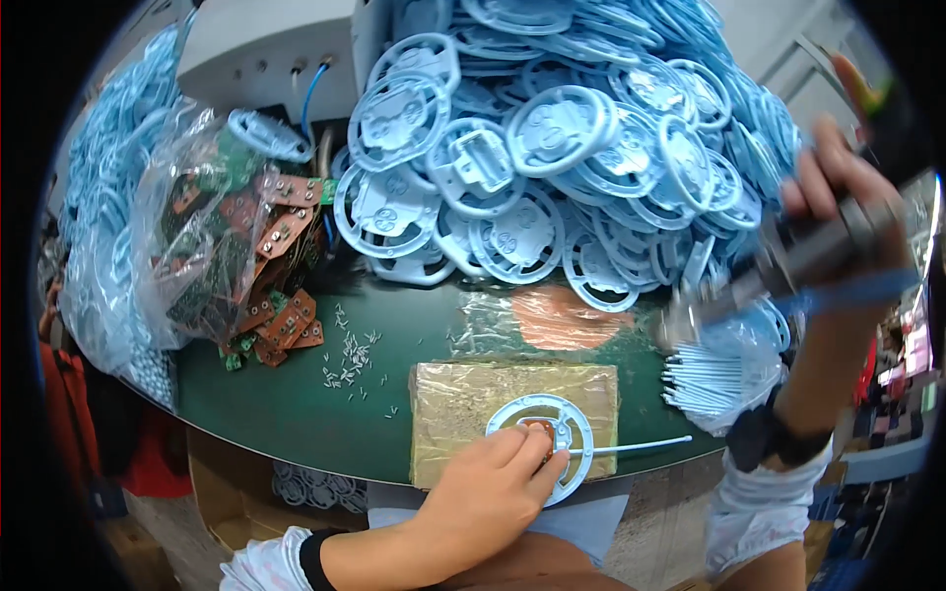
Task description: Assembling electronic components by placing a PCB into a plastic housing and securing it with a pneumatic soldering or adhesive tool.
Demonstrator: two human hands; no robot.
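A light-blue plastic toy steering wheel point(583, 429) lies on a tape-covered block point(448, 399) at the table's near edge. My left hand point(483, 488) is closed over the wheel's middle, fingertips pressed on a small brown circuit board point(538, 426) mostly hidden under them. A thin light-blue rod point(645, 445) sticks out to the right from beside my thumb. Raised at the right, my right hand point(838, 177) is wrapped round a power screwdriver point(759, 281), smeared by motion. Its tip end is over the table's right side, apart from the wheel.
A large heap of blue wheels point(512, 236) fills the back. Brown circuit boards point(291, 320) spill from a clear bag point(163, 266) at left, near loose screws point(350, 360). More blue rods point(700, 379) lie in a bag at right. A grey machine point(266, 49) stands behind.
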